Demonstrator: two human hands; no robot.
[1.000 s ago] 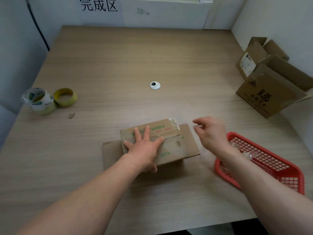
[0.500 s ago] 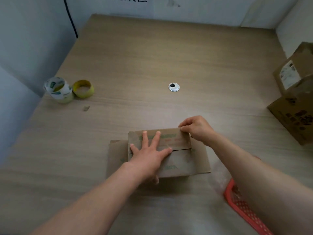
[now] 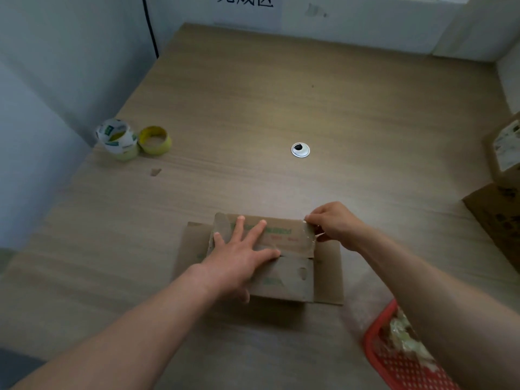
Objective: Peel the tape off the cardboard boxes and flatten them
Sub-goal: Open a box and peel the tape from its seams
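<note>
A small brown cardboard box [image 3: 284, 277] with green and red print sits on the wooden table near me, its side flaps spread flat. My left hand [image 3: 242, 251] presses down flat on its top with fingers spread. My right hand [image 3: 334, 225] pinches the end of the clear tape [image 3: 308, 235] at the box's far right corner; the tape strip lies along the top flap.
Two tape rolls [image 3: 132, 139] stand at the left by the wall. More cardboard boxes [image 3: 501, 192] sit at the right edge. A red basket [image 3: 394, 358] holding crumpled tape is at the lower right. A round cable grommet [image 3: 300, 150] marks the table's middle.
My right hand moved from the air beside the box to its far right corner and took hold of the tape end. The left hand stayed pressed on the box. The view shifted right.
</note>
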